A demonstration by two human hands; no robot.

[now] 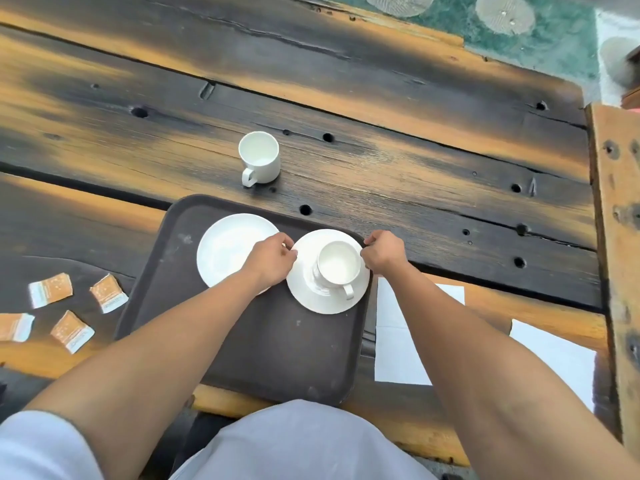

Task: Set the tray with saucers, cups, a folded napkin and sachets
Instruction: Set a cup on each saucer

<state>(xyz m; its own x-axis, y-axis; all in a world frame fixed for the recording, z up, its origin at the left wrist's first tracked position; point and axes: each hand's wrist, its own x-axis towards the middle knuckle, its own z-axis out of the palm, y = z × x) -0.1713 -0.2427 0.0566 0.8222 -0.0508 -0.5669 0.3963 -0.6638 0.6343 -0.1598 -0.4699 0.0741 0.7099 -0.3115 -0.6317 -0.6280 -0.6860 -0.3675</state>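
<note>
A dark brown tray (263, 344) lies on the wooden table in front of me. Two white saucers sit on its far half. The left saucer (225, 251) is bare. The right saucer (311, 296) carries a white cup (337, 262), handle toward me. My left hand (272, 259) pinches the right saucer's left rim, and my right hand (384, 252) grips its right rim. A second white cup (259, 157) stands on the table beyond the tray. Several orange-and-white sachets (52, 289) lie left of the tray. White napkins (394, 337) lie flat to its right.
The dark, scorched-looking plank table (381, 150) has holes and cracks. A lighter wooden beam (616, 237) runs along its right edge. Beyond the far right corner is green ground with pale round stones (504, 12).
</note>
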